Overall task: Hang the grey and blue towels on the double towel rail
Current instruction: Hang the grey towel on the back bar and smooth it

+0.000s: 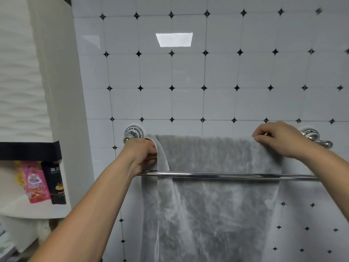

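The bare front bar (226,175) of the double towel rail is seen nearest, and behind it the grey towel (213,186) is draped over the back bar, its top corners pinched by the left hand (140,155) and right hand (279,138).

A home bathroom: glossy white wall tiles (226,72) (black diamond insets) and a chrome towel rail (226,175).

we see the double towel rail (226,175) fixed to the tiled wall (188,103) by chrome mounts. the grey towel (213,205) lies draped over its rear bar and hangs down behind the bare front bar. both our hands touch the towel's top edge.
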A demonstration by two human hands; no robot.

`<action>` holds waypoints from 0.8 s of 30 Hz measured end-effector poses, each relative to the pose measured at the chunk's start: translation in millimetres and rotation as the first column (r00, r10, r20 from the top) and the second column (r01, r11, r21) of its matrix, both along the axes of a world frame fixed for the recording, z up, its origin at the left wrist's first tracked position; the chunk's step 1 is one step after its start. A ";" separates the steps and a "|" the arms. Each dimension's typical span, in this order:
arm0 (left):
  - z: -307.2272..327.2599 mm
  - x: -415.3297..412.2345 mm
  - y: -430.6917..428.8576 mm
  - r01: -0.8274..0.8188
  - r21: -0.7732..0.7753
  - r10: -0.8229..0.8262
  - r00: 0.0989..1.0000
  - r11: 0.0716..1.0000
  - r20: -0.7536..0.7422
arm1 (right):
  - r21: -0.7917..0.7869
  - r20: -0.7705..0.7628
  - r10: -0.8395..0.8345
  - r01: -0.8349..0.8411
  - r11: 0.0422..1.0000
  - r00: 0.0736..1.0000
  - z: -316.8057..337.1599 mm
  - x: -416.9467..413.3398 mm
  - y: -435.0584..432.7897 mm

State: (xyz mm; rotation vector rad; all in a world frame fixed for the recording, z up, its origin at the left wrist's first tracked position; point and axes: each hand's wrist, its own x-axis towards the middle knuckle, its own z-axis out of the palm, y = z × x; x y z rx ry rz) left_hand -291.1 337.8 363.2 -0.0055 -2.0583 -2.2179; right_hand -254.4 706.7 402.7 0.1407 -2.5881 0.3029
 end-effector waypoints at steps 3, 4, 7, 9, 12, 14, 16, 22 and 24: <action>-1.7 0.2 2.3 0.033 0.075 -0.035 0.999 0.997 0.019 | 0.026 -0.043 0.003 -0.002 1.000 0.999 1.5 -5.9 4.1; -1.7 1.4 2.9 0.056 0.112 -0.061 0.997 0.992 0.039 | 0.015 -0.055 0.004 -0.003 1.000 0.998 1.3 -7.4 6.2; -1.4 4.5 3.3 0.120 0.150 -0.132 0.989 0.981 0.072 | -0.107 -0.098 0.037 -0.048 0.993 0.994 -1.8 -9.6 16.1; -1.1 5.0 2.9 0.168 0.143 -0.181 0.980 0.975 0.083 | -0.163 -0.124 0.069 -0.089 0.983 0.990 -5.5 -10.7 21.8; 2.5 6.7 4.6 0.197 0.170 -0.215 0.972 0.965 0.092 | -0.110 -0.127 0.109 -0.123 0.986 0.986 -8.3 -11.3 24.2; 2.8 8.4 7.1 0.227 0.173 -0.244 0.966 0.959 0.089 | -0.087 -0.124 0.118 -0.129 0.988 0.985 -8.1 -10.7 25.2; 3.2 9.8 9.8 0.264 0.143 -0.278 0.956 0.954 0.095 | -0.093 -0.134 0.124 -0.137 0.986 0.983 -6.8 -9.5 27.1; 7.2 4.4 12.0 0.171 0.134 -0.184 0.978 0.976 0.094 | -0.083 -0.112 0.109 -0.118 0.990 0.988 -5.2 -10.2 28.1; 8.8 3.1 14.1 0.128 0.052 -0.131 0.989 0.990 0.069 | -0.081 -0.113 0.104 -0.114 0.990 0.988 -4.9 -10.2 28.1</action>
